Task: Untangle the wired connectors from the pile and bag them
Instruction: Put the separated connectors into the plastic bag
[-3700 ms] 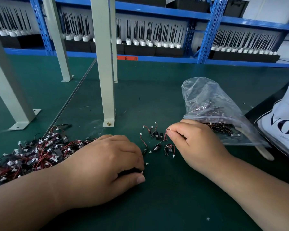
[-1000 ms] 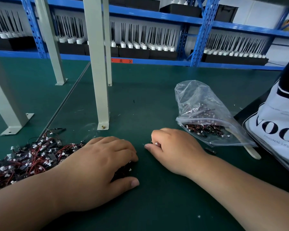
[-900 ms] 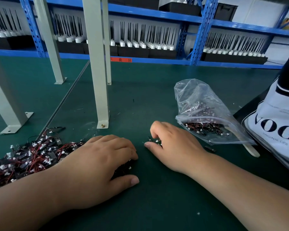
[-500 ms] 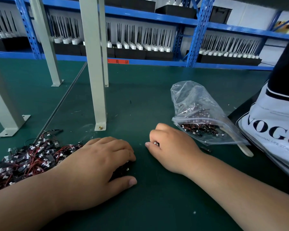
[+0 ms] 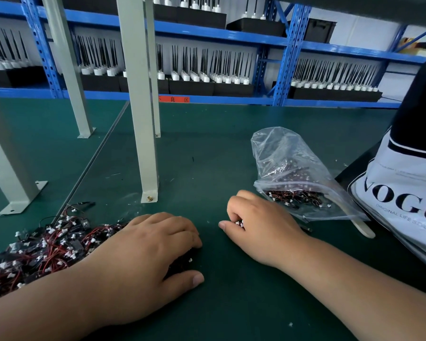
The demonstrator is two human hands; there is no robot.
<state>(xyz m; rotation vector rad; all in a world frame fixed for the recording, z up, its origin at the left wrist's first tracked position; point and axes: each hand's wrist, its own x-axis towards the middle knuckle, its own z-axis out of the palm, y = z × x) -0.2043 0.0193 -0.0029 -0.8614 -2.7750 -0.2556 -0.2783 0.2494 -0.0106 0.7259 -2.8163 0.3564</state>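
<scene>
A tangled pile of wired connectors (image 5: pixel 42 249), red and black leads with white plugs, lies at the left on the green mat. My left hand (image 5: pixel 143 254) rests at the pile's right edge, fingers curled over a dark clump of connectors (image 5: pixel 182 262). My right hand (image 5: pixel 258 225) lies in the middle of the mat, its fingers curled round a small bunch of connectors (image 5: pixel 239 223) whose white plugs peek out. A clear zip bag (image 5: pixel 290 168) holding several connectors lies just right of that hand, mouth toward me.
A grey steel post (image 5: pixel 143 134) is bolted to the mat behind my hands, with more posts further left. A white printed tote bag (image 5: pixel 403 190) stands at the right edge. Blue shelving with black antennas runs along the back.
The loose connectors once spread on the mat are now gathered inside my right hand, which has curled tighter. My left hand has stayed on its clump.
</scene>
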